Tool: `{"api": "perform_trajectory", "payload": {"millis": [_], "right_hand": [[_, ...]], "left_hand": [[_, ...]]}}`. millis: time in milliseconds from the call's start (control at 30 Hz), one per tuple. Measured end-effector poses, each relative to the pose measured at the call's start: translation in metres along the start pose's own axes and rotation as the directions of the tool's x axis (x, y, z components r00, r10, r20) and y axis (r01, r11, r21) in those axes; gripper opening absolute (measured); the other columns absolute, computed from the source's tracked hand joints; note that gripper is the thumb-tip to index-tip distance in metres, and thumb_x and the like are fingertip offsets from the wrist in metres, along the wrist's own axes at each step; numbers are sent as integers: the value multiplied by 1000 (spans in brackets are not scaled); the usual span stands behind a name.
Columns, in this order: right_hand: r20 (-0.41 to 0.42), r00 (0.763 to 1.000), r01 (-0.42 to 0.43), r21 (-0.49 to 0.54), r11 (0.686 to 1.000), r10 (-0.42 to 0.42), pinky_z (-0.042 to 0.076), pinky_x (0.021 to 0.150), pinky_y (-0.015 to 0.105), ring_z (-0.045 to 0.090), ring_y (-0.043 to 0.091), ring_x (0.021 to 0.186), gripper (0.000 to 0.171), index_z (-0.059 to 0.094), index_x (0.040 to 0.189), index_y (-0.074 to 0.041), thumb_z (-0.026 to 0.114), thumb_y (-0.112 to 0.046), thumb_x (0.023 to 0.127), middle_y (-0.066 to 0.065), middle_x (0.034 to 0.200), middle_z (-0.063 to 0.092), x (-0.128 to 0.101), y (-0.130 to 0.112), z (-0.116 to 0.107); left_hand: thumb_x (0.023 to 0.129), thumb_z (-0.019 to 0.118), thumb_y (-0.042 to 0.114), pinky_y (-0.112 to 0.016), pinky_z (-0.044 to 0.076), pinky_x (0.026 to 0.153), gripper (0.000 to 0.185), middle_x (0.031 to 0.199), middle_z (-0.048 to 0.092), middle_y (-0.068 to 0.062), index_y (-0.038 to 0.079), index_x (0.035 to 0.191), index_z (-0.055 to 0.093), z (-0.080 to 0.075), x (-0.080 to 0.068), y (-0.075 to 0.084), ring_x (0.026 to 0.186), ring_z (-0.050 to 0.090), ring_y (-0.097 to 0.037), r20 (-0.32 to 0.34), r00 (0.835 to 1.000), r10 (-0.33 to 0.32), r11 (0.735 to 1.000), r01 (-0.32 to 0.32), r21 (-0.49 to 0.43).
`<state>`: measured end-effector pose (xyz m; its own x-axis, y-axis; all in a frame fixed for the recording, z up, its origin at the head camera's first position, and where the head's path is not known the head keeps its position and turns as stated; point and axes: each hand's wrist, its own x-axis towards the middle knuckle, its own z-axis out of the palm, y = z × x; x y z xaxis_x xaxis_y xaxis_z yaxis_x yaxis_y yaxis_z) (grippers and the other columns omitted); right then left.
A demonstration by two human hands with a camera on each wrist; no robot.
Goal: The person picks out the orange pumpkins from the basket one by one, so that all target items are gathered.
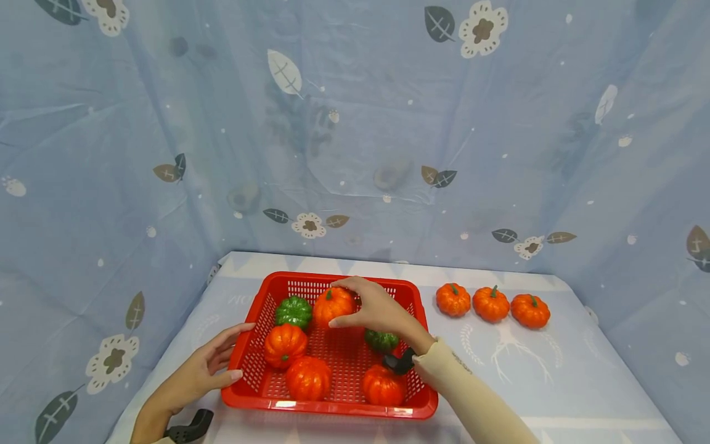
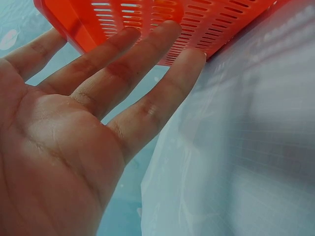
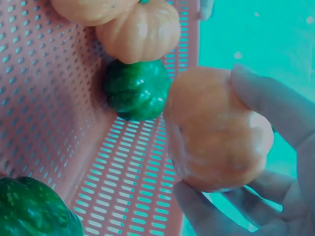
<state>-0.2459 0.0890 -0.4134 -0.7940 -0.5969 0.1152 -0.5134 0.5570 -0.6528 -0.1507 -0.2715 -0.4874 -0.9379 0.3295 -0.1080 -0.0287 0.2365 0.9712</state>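
Observation:
My right hand [image 1: 373, 306] grips an orange toy pumpkin [image 1: 333, 306] toward the back of a red plastic basket [image 1: 327, 406]. In the right wrist view the thumb and fingers curl round this pumpkin [image 3: 216, 130], up beside the slotted basket wall. At the basket's left side is my left hand [image 1: 202, 370], its fingers [image 2: 152, 105] stretched out against the outer wall and its thumb at the rim. Inside the basket lie a green pumpkin [image 1: 294, 312] at the back left, another green one [image 1: 381, 340] partly behind the right wrist, and orange ones at left [image 1: 285, 346], front [image 1: 308, 378] and front right [image 1: 384, 386].
Three orange pumpkins stand in a row on the table right of the basket: one near it [image 1: 453, 300], a middle one [image 1: 490, 304] and an outer one [image 1: 530, 311]. A pale patterned cloth [image 1: 554, 376] covers the table. Blue printed curtains [image 1: 355, 135] hang behind and at both sides.

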Motion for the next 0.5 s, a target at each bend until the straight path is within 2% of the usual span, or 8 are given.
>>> {"api": "perform_trajectory", "payload": {"millis": [200,333,500], "right_hand": [[-17,1000,26,-16,1000,-26,51,82,30,53,11,104,70,47,137,-35,76,-50,74,-9,130,47,-8,-5,-10],[-33,999,38,-40,998,-39,51,83,32,52,12,105,69,49,136,-32,77,-48,75,-8,131,45,-15,-5,-15],[-90,996,19,-57,998,-24,51,81,29,52,8,105,70,50,134,-29,77,-50,73,-13,129,48,-22,-2,-20]], "left_hand": [[89,65,10,-34,51,90,68,149,31,-8,32,145,34,0,-1,0,128,41,-36,-2,1000,-5,1000,5,-11],[88,66,11,-33,51,89,68,149,31,-8,33,145,35,0,-1,0,128,42,-36,-6,1000,-4,1000,4,-5],[87,67,10,-32,51,90,70,149,31,-7,33,145,34,0,-1,1,128,42,-36,-2,1000,10,1000,-10,3]]}}
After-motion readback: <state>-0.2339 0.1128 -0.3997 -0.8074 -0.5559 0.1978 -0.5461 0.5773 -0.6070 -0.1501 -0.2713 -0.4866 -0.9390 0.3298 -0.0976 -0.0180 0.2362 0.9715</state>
